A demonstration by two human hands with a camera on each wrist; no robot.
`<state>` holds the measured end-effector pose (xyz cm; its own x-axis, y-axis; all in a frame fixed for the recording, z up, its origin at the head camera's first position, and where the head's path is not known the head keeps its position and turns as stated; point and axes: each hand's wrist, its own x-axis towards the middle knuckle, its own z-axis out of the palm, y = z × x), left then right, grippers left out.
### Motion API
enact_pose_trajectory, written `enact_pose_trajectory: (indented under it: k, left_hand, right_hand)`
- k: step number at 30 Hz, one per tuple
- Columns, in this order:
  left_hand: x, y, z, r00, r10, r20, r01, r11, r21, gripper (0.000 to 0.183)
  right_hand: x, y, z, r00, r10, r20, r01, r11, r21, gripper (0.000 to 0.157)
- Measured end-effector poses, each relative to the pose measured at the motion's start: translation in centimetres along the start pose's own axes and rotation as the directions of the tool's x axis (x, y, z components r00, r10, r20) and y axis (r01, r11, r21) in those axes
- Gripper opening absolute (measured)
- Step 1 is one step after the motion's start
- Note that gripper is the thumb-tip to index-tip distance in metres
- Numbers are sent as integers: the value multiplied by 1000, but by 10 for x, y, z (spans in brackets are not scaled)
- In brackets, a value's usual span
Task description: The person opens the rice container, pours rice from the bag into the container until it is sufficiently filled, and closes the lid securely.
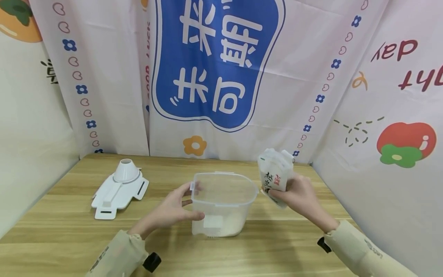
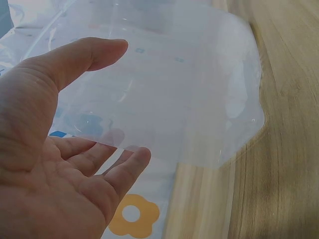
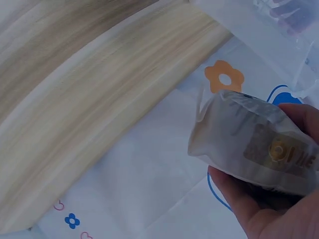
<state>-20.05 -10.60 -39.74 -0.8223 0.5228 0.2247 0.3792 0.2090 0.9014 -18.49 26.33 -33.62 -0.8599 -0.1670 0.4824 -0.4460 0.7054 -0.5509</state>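
A clear plastic container without a lid stands upright on the table, with a layer of white, grain-like contents at its bottom. My left hand holds its left side, the thumb across the front wall and the fingers round toward the back. In my right hand is a white plastic bag printed with black and red characters, raised just right of the container's rim. The thumb lies across the bag's front. The right wrist view shows one end of the bag; what it contains cannot be made out.
A white lid with slotted side flaps and a cone-shaped spout lies at the left of the wooden table. Printed cloth hangs behind the table's back edge, and more cloth panels flank both sides.
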Motion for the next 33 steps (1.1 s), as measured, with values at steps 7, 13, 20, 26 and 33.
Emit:
enact_pose_trajectory:
  k: [7, 13, 20, 26, 33]
  left_hand:
    - [1, -1, -1, 1000, 0, -1, 0, 1000, 0, 84]
    - [1, -1, -1, 1000, -1, 2, 1, 1000, 1, 83]
    - [1, -1, -1, 1000, -5, 1, 5, 1000, 6, 84]
    - [1, -1, -1, 1000, 1, 1, -1, 1000, 2, 82]
    - [1, -1, -1, 1000, -2, 4, 2, 1000, 0, 82]
  right_hand:
    - [4, -6, 4, 999, -45, 21, 46, 998, -44, 41]
    - [5, -10, 3, 996, -64, 56, 67, 996, -63, 41]
    - [9, -17, -1, 987, -133, 91, 144, 981, -128, 42]
    - [13, -25, -5, 982, -144, 124, 172, 949, -263, 37]
    - [16, -35, -9, 979, -128, 158, 179, 911, -371, 39]
